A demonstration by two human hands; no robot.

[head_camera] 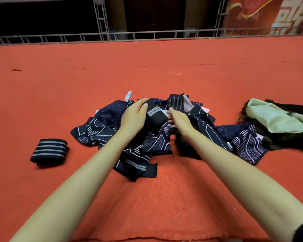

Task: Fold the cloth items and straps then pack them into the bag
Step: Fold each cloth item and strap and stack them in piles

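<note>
Lying on its own at the far left of the red carpet (164,198) is a rolled strap (49,151), black with grey stripes, well apart from everything else. Next comes the heap of cloth items (147,137), dark navy pieces with pale line patterns, tumbled over one another in the middle of the floor, with a loose striped strap (136,167) trailing out at the near edge. Over the heap the person's left hand (134,115) curls its fingers round a black bundle (155,114) with a grey stripe, holding it above the pile. Just beside it, the right hand (179,117) reaches in from the other side with its fingers at the bundle's edge; whether they pinch it or only touch it cannot be told. Further right, more navy cloth spreads up against the bag (276,123), a dark one lying open on the carpet with its pale green lining showing. Behind everything runs a metal railing (147,34).
</note>
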